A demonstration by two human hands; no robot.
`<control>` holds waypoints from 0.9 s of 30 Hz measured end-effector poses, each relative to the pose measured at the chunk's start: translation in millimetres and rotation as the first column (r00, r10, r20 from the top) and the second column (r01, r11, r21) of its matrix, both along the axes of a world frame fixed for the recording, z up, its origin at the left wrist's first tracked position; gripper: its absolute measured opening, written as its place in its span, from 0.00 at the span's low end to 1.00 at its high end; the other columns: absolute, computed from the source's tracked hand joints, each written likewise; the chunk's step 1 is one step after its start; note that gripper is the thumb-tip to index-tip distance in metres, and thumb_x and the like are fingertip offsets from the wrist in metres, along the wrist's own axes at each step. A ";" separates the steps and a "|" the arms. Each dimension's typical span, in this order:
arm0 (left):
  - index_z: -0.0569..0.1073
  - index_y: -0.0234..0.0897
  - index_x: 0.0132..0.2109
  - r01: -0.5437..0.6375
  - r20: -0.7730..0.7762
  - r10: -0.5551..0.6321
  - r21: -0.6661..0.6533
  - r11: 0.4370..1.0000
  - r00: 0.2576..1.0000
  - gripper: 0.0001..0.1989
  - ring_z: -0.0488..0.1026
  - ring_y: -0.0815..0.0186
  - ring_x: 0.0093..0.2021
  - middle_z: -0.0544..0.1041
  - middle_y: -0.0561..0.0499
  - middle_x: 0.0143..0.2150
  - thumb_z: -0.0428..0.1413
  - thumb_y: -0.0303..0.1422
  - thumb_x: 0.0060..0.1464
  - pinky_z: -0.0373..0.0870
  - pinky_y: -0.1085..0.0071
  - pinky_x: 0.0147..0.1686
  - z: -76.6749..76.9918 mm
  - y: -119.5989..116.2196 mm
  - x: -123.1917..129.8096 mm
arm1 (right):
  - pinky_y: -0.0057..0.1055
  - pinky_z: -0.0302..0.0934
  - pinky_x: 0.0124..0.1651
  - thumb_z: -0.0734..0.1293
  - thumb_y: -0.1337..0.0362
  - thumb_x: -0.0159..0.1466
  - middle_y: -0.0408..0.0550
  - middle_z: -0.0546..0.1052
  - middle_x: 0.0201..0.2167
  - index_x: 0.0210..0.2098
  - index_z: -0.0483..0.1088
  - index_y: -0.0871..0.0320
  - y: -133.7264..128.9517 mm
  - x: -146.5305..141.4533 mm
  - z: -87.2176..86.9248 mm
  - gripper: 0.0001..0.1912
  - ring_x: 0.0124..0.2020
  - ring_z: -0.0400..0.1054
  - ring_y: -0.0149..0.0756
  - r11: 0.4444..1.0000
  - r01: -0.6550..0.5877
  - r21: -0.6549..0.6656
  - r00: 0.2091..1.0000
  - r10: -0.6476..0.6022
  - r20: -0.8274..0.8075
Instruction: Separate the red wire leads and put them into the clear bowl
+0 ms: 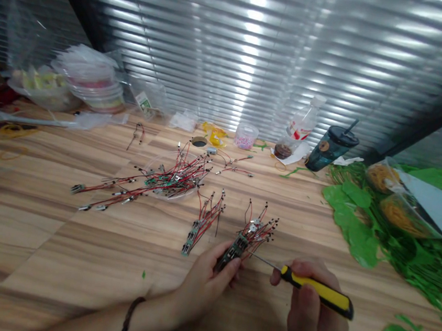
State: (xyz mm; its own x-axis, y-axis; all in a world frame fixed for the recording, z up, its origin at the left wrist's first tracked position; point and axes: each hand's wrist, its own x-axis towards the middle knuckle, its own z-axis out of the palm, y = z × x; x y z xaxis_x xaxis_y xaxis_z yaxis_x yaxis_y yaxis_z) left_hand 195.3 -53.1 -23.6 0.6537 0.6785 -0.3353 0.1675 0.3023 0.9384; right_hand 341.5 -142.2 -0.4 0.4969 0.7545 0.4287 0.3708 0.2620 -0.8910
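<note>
The screwdriver handle (pixel 329 295) is yellow and black, the wires (pixel 183 177) red and black.

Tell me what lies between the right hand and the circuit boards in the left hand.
In the head view, the thin metal screwdriver shaft reaches from the right hand toward the circuit boards.

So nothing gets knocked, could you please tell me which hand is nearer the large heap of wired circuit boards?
Left. The left hand, holding stacked boards, is right of the heap and nearer the person; the right hand, gripping a yellow-handled screwdriver, is farther right.
</note>
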 end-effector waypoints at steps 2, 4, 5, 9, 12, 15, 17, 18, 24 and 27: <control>0.67 0.31 0.48 -0.009 0.004 0.009 -0.008 1.000 1.000 0.22 0.67 0.78 0.30 0.71 0.50 0.35 0.51 0.45 0.54 0.68 0.84 0.29 1.4 0.1 0.2 | 0.35 0.62 0.33 0.57 0.66 0.67 0.46 0.69 0.30 0.41 0.65 0.54 1.1 1.3 1.6 0.07 0.31 0.66 0.35 1.000 -0.018 0.022 0.996 0.016 0.091; 0.68 0.31 0.47 -0.016 -0.001 0.016 -0.018 1.000 1.000 0.22 0.67 0.79 0.29 0.71 0.50 0.35 0.51 0.44 0.54 0.68 0.84 0.29 3.5 0.6 0.7 | 0.34 0.62 0.34 0.57 0.69 0.66 0.46 0.69 0.32 0.41 0.65 0.56 1.7 3.0 2.1 0.08 0.31 0.66 0.35 0.999 -0.028 0.021 0.990 0.025 0.142; 0.68 0.30 0.47 -0.019 -0.004 0.019 -0.024 1.000 1.000 0.21 0.67 0.79 0.29 0.71 0.50 0.34 0.51 0.44 0.54 0.68 0.84 0.29 4.4 0.9 0.9 | 0.34 0.62 0.34 0.57 0.69 0.65 0.47 0.69 0.33 0.41 0.65 0.56 1.4 3.8 1.7 0.08 0.32 0.66 0.35 0.999 -0.037 0.024 0.988 0.033 0.152; 0.68 0.30 0.47 -0.024 0.006 0.024 -0.030 0.999 1.000 0.22 0.68 0.79 0.29 0.72 0.49 0.36 0.51 0.44 0.54 0.69 0.84 0.29 5.1 1.4 1.7 | 0.36 0.62 0.37 0.58 0.72 0.63 0.48 0.70 0.34 0.42 0.65 0.58 -2.0 6.1 -2.2 0.09 0.36 0.66 0.37 0.995 -0.080 0.064 0.983 0.068 0.172; 0.68 0.31 0.47 -0.019 0.009 0.019 -0.016 1.000 1.000 0.22 0.69 0.78 0.30 0.72 0.49 0.37 0.51 0.44 0.54 0.70 0.83 0.30 3.9 1.2 1.6 | 0.37 0.62 0.37 0.58 0.72 0.62 0.48 0.70 0.34 0.42 0.65 0.58 -3.6 6.1 -3.8 0.10 0.37 0.66 0.38 0.993 -0.085 0.079 0.983 0.071 0.168; 0.67 0.32 0.49 -0.008 -0.011 0.008 0.003 1.000 1.000 0.22 0.69 0.78 0.30 0.72 0.50 0.36 0.51 0.44 0.54 0.70 0.83 0.31 2.8 1.1 1.0 | 0.36 0.62 0.39 0.58 0.72 0.62 0.47 0.70 0.34 0.41 0.65 0.57 -2.8 4.7 -3.3 0.09 0.37 0.66 0.38 0.997 -0.074 0.030 0.980 0.068 0.187; 0.67 0.32 0.49 0.001 -0.029 -0.001 0.019 1.000 1.000 0.22 0.69 0.77 0.30 0.72 0.51 0.34 0.52 0.44 0.54 0.69 0.83 0.31 2.2 0.7 0.5 | 0.36 0.61 0.40 0.59 0.72 0.62 0.46 0.70 0.32 0.41 0.65 0.56 -1.8 3.6 -2.4 0.09 0.37 0.66 0.37 0.998 -0.068 -0.003 0.976 0.068 0.209; 0.68 0.32 0.49 0.009 -0.041 -0.007 0.026 1.000 0.999 0.22 0.69 0.77 0.30 0.72 0.51 0.33 0.52 0.44 0.54 0.69 0.83 0.31 2.1 0.5 0.1 | 0.35 0.61 0.40 0.59 0.71 0.62 0.46 0.70 0.32 0.41 0.65 0.56 -1.5 3.0 -1.8 0.09 0.37 0.67 0.37 0.997 -0.070 -0.009 0.975 0.070 0.213; 0.70 0.33 0.47 -0.005 -0.021 0.006 0.050 0.999 1.000 0.20 0.70 0.78 0.31 0.74 0.50 0.37 0.53 0.43 0.53 0.70 0.84 0.33 4.9 2.7 -0.9 | 0.31 0.64 0.36 0.61 0.69 0.64 0.45 0.72 0.33 0.44 0.69 0.54 0.0 3.4 -0.2 0.10 0.33 0.68 0.33 0.982 -0.108 -0.153 0.990 0.120 0.068; 0.71 0.30 0.44 -0.064 0.010 0.064 -0.005 0.998 0.998 0.19 0.72 0.77 0.32 0.75 0.48 0.40 0.52 0.43 0.54 0.72 0.83 0.33 4.7 7.7 0.4 | 0.28 0.66 0.32 0.60 0.66 0.66 0.45 0.75 0.32 0.46 0.72 0.52 2.3 5.3 -0.6 0.12 0.31 0.70 0.32 0.966 -0.173 -0.191 0.972 0.135 -0.195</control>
State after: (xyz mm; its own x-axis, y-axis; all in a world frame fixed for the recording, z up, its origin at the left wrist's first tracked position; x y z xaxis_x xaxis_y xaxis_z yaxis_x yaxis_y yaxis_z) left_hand 195.7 -45.4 -18.9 0.6126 0.7173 -0.3319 0.1381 0.3163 0.9385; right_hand 346.8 -139.9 -1.0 0.4219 0.8903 0.1713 0.1705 0.1077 -0.9795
